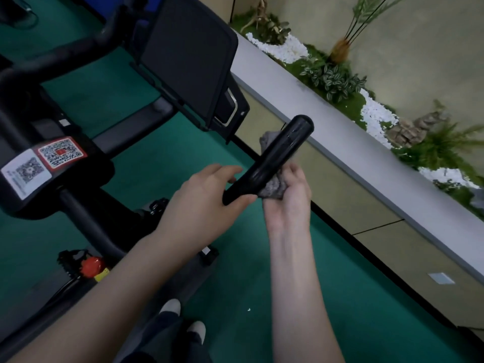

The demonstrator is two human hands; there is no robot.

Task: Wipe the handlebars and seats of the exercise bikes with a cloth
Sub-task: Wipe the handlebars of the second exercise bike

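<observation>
The black right handlebar grip (pixel 277 155) of an exercise bike juts toward the upper right at the centre of the view. My left hand (pixel 204 197) grips its lower end, thumb under the bar. My right hand (pixel 290 195) holds a bunched grey cloth (pixel 273 188) against the underside of the bar; a corner of the cloth sticks out behind the bar higher up. The other handlebar (pixel 52 58) curves across the upper left. No seat is in view.
The bike's dark screen (pixel 188 58) stands behind the bar. A stem block with QR stickers (pixel 42 163) sits left; a red knob (pixel 91 265) is lower on the frame. A grey-topped planter ledge (pixel 340 145) with plants runs along the right. Green floor lies below, with my feet (pixel 183 318).
</observation>
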